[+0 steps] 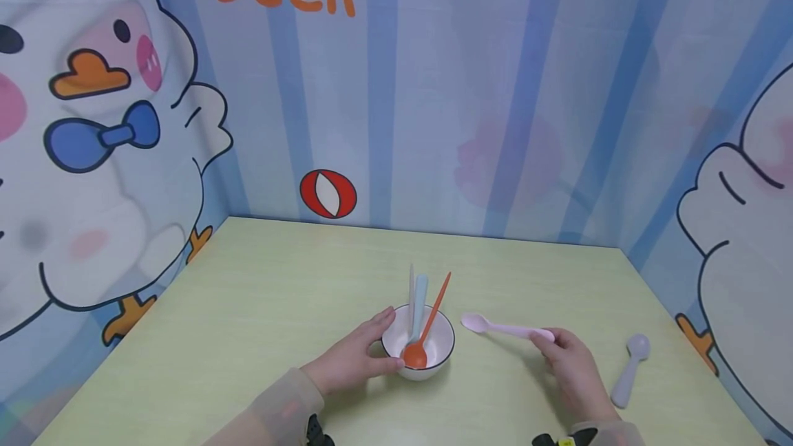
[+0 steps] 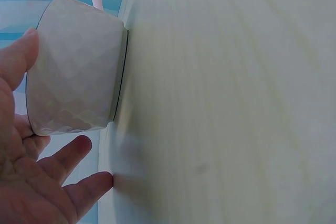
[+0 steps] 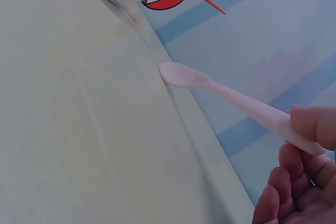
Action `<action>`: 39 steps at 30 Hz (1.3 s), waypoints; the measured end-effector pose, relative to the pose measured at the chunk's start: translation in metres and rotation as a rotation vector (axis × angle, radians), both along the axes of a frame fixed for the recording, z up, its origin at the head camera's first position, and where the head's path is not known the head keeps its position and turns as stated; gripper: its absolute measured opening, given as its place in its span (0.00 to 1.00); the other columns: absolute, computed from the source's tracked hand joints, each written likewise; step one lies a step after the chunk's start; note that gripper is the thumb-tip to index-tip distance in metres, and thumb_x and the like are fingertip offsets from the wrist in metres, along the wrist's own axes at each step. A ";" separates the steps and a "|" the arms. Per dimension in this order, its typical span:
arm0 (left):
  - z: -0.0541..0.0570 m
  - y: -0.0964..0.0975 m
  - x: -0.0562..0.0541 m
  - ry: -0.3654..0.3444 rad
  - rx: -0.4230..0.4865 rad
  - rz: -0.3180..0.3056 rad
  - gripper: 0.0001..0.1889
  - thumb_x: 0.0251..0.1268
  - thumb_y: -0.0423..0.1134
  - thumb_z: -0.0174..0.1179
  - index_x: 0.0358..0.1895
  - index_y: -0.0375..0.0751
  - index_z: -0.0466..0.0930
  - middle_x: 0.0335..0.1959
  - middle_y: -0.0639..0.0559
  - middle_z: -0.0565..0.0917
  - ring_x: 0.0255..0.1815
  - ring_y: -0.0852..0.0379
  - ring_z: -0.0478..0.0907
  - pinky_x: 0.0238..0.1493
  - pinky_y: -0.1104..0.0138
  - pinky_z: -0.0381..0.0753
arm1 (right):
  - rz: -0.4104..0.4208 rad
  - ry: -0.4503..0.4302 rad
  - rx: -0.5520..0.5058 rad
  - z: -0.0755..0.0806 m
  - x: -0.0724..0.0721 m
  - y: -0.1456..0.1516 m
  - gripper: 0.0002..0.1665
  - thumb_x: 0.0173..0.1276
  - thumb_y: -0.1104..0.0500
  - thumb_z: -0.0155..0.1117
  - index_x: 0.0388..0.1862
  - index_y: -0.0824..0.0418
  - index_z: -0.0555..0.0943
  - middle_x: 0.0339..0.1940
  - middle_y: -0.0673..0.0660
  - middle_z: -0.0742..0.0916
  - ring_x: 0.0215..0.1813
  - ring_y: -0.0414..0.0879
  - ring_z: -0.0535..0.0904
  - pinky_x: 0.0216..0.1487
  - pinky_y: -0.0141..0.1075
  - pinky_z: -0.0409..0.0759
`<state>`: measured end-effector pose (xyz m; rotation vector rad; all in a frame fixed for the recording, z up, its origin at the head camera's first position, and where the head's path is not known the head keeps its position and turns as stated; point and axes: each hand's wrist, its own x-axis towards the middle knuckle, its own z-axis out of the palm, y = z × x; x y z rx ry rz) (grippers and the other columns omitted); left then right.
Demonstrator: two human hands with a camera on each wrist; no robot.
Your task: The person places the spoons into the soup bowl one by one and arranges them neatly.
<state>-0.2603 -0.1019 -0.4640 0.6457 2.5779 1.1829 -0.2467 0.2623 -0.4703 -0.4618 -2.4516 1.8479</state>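
A white bowl [image 1: 418, 372] with a dark rim stands on the table, and my left hand [image 1: 356, 356] grips its left side between thumb and fingers. In the left wrist view the thumb lies at one side of the bowl [image 2: 79, 72] and fingers at the other. Inside it lean an orange spoon [image 1: 415, 355], bowl end down, a light-blue handle [image 1: 420, 298] and a thin pale handle [image 1: 411, 288]. Right of the bowl, my right hand [image 1: 573, 370] pinches the handle end of a pink spoon [image 1: 504, 328]. The spoon's scoop [image 3: 181, 75] points left towards the bowl.
A greyish-lilac spoon [image 1: 628, 370] lies on the table to the right of my right hand. The pale yellow table [image 1: 279, 281] ends at a blue striped backdrop [image 1: 421, 102] printed with ducks and a ball.
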 end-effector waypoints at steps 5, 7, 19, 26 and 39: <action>0.000 0.000 -0.001 0.001 -0.007 0.001 0.48 0.58 0.60 0.64 0.77 0.48 0.50 0.78 0.59 0.49 0.77 0.51 0.45 0.71 0.47 0.53 | -0.080 0.070 -0.132 -0.002 -0.002 -0.003 0.21 0.69 0.55 0.62 0.53 0.69 0.73 0.34 0.43 0.79 0.39 0.38 0.75 0.44 0.30 0.76; 0.000 0.000 -0.001 -0.002 -0.007 0.002 0.48 0.58 0.60 0.64 0.77 0.48 0.50 0.78 0.59 0.49 0.77 0.51 0.45 0.71 0.47 0.53 | -0.092 0.097 -0.190 -0.002 -0.002 -0.005 0.21 0.70 0.58 0.61 0.56 0.69 0.72 0.34 0.41 0.81 0.40 0.35 0.77 0.44 0.28 0.77; 0.000 0.000 -0.001 -0.003 -0.004 0.002 0.48 0.58 0.60 0.64 0.77 0.48 0.50 0.78 0.58 0.49 0.77 0.51 0.45 0.71 0.47 0.52 | 0.046 0.012 0.159 0.000 0.002 -0.007 0.25 0.69 0.55 0.61 0.60 0.68 0.73 0.46 0.57 0.82 0.45 0.44 0.77 0.42 0.33 0.75; -0.002 -0.001 -0.002 0.004 -0.008 -0.002 0.48 0.58 0.60 0.64 0.77 0.48 0.50 0.78 0.58 0.49 0.77 0.50 0.44 0.71 0.46 0.53 | 0.239 0.017 0.436 -0.001 0.004 -0.015 0.25 0.62 0.49 0.69 0.50 0.65 0.80 0.37 0.54 0.82 0.39 0.46 0.74 0.40 0.38 0.71; 0.000 -0.001 -0.001 -0.001 0.001 -0.004 0.47 0.59 0.59 0.64 0.77 0.48 0.50 0.78 0.56 0.49 0.77 0.50 0.44 0.71 0.46 0.52 | 0.400 -0.011 0.571 -0.003 0.010 -0.029 0.30 0.40 0.51 0.83 0.37 0.60 0.77 0.30 0.53 0.75 0.32 0.46 0.70 0.34 0.37 0.68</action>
